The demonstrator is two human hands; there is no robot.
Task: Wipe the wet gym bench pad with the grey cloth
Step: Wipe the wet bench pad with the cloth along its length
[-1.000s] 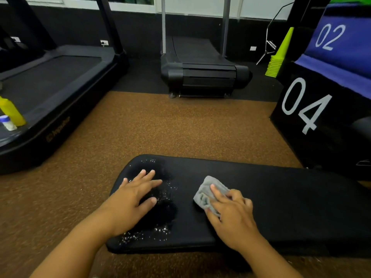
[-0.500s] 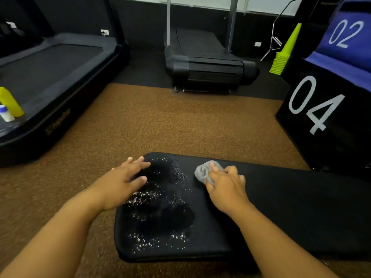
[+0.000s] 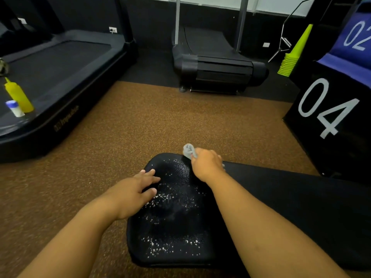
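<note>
The black gym bench pad (image 3: 301,207) lies on the brown floor, its left end speckled with water droplets (image 3: 172,199). My right hand (image 3: 206,163) grips the bunched grey cloth (image 3: 188,151) at the pad's far edge, near the left end. A small part of the cloth sticks out past my fingers. My left hand (image 3: 136,189) rests with spread fingers on the pad's left edge, beside the wet patch.
A treadmill deck (image 3: 60,77) at the left carries a yellow squeeze bottle (image 3: 18,95) and a small white bottle (image 3: 15,109). A curved treadmill (image 3: 216,63) stands ahead. Black numbered boxes (image 3: 329,117) and stacked lime cones (image 3: 291,57) stand at the right.
My right hand slid the cloth away from me to the pad's far edge and bunched it tighter. My left hand shifted to the pad's left edge. The view swung right.
</note>
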